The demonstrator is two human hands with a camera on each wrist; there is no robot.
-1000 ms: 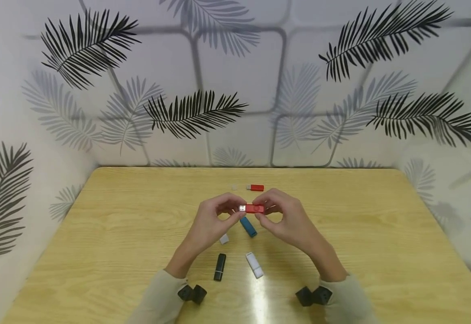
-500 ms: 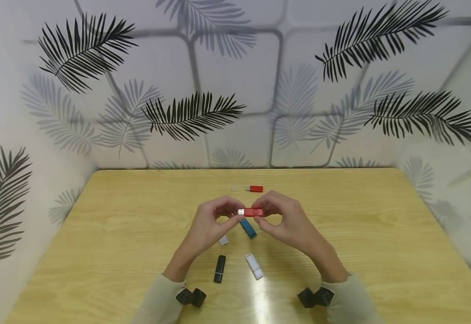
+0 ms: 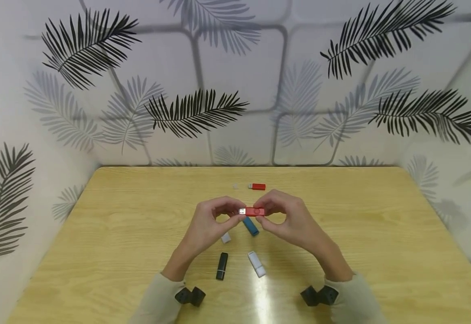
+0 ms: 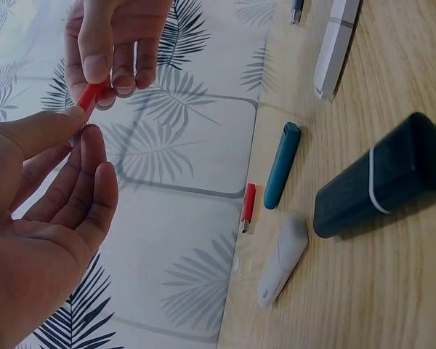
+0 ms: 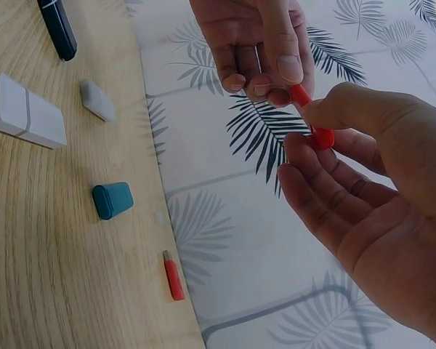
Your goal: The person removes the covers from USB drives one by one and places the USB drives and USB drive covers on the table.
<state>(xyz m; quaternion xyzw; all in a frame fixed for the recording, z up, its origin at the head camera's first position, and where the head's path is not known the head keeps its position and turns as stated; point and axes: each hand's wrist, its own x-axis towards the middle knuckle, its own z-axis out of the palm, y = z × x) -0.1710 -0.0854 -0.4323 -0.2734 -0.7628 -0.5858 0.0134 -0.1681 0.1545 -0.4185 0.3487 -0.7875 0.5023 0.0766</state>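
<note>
Pinching a red USB stick (image 3: 253,212) from opposite ends, a person's two bare hands meet above a pale wood-grain table (image 3: 138,216), near its middle as the head camera sees it. The stick lies level from side to side, its silver metal plug toward the left hand (image 3: 208,227) and its red body, with a round mark, toward the right hand (image 3: 293,220). Each hand has thumb and fingertips closed narrowly on its end; in the wrist views the other fingers curve loosely. The stick is clear of the tabletop, seen against the wall (image 3: 243,67) in both wrist views. On the table, just below the held stick in the head view, lies a teal stick (image 3: 250,227), set diagonally. A pale grey stick (image 3: 226,238) is partly hidden by the left hand. Nearer the person, a black stick (image 3: 222,266) with a light band and a white stick (image 3: 257,264) lie side by side, apart. Near the far edge rest a second red stick (image 3: 258,186), its plug pointing left, and beside it a small clear piece (image 3: 235,186), too small to identify. Light-coloured sleeves (image 3: 158,299) cover the forearms, with a small black device at each wrist. Grey and black palm leaves pattern the wall.
</note>
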